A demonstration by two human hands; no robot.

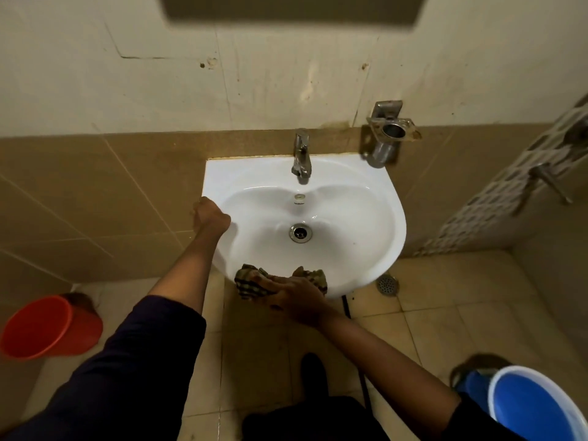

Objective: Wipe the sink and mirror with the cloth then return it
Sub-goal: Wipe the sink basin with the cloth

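Observation:
A white wall-mounted sink (375, 218) sits under a metal tap (301, 154). A checked brown cloth (251, 283) lies over the sink's front rim. My right hand (296, 297) presses flat on top of the cloth, fingers spread over it. My left hand (208, 213) is curled around the sink's left rim. The bottom edge of the mirror (286, 11) shows at the top of the view, dark and blurred.
An orange bucket (47, 326) stands on the floor at the left. A blue bucket (537, 405) is at the lower right. A metal holder (389, 132) juts from the wall right of the tap. A floor drain (386, 284) lies beside the sink.

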